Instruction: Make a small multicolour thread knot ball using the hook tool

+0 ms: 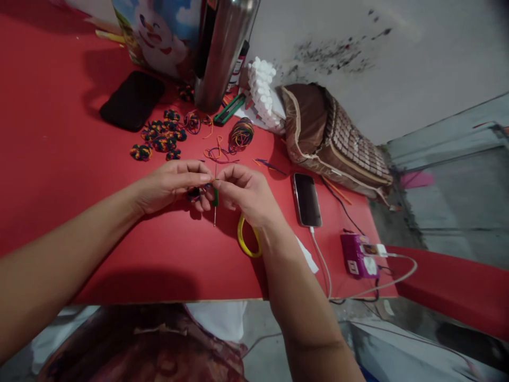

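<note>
My left hand [173, 183] pinches a small dark multicoloured crochet piece [194, 194] between thumb and fingers, partly hidden by them. Close beside it, my right hand [248, 191] is closed around a thin metal crochet hook [216, 197] with a green grip, its shaft showing above and below the fingers. The fingertips of both hands nearly meet at the yarn. Beyond them lies a ball of multicoloured yarn [241, 133] with loose strands. Several small crocheted flowers [163, 135] lie grouped behind my left hand. A yellow ring-shaped thing [249, 240] is partly covered by my right wrist.
On the red table [143, 260] stand a steel flask [225, 53] and a printed bag [159, 37]. A black case [133, 101], green cutter [229, 110], charging phone [306, 200], purple power box [359, 255] and brown quilted bag [338, 138] surround the work area.
</note>
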Tool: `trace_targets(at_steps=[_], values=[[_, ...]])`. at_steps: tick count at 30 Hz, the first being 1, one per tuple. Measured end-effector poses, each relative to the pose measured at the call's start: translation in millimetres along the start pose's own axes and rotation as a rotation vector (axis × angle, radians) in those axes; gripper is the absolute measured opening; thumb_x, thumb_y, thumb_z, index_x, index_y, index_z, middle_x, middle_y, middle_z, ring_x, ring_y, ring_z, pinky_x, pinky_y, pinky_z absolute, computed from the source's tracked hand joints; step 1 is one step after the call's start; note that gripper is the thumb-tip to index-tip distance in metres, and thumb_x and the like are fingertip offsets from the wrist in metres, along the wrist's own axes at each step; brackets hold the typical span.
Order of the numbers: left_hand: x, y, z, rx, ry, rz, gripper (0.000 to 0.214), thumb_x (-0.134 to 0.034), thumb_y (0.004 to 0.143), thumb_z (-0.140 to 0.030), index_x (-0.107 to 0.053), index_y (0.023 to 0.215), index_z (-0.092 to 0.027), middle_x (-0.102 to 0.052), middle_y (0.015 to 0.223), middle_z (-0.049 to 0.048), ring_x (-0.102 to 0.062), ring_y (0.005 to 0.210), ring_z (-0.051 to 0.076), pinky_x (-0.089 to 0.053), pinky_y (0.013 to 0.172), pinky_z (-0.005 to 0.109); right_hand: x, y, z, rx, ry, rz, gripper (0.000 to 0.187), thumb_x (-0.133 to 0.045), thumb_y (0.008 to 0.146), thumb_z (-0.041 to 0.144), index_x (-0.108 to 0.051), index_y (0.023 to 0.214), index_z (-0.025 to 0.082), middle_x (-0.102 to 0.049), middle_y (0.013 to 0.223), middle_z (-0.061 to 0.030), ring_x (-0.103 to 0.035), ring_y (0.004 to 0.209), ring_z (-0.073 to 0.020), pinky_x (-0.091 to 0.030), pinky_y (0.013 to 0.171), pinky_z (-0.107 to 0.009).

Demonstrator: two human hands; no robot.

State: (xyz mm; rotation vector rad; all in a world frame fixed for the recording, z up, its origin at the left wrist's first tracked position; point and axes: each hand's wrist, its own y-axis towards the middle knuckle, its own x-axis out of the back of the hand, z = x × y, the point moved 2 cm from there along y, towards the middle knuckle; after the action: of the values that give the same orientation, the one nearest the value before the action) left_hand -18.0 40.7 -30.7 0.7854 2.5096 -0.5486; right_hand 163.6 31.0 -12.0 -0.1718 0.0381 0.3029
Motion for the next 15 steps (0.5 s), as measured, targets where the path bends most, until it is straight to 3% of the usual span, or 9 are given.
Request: trace_targets(at_steps=[9, 15], values=[[-2.2, -0.1, 2.3, -0.063, 0.025, -0.072, 0.028, -0.098, 0.071, -0.023, -0.072, 0.075, -0.014, -0.076, 0.067, 0.0054, -0.072, 0.056, 0.016, -0.063, 0.051, 0.025, -7.7, 0.5, -5.0, 0.005, 0.085, -0.043, 0.031, -0.087, 0.079, 0.038, -0.061, 0.081, 0.021, -0.06, 0.057, 0.0089, -0.04, 0.042, -0.0031, -0.029, 0.041, -0.02], [-3.7, 0.3, 0.3, -0.127, 0.063, -0.17, 0.019, -0.092, 0.076, -0.021, -0.074, 0.074, -0.015, -0.075, 0.066, 0.0047, -0.069, 0.056, 0.014, -0.057, 0.054, 0.023, -8.4, 1.5, -5.3, -0.037, 0.168, -0.033, 0.032, -0.09, 0.074, 0.036, -0.062, 0.08, 0.021, -0.058, 0.058, 0.0092, -0.035, 0.044, -0.0025, -0.024, 0.041, -0.02]])
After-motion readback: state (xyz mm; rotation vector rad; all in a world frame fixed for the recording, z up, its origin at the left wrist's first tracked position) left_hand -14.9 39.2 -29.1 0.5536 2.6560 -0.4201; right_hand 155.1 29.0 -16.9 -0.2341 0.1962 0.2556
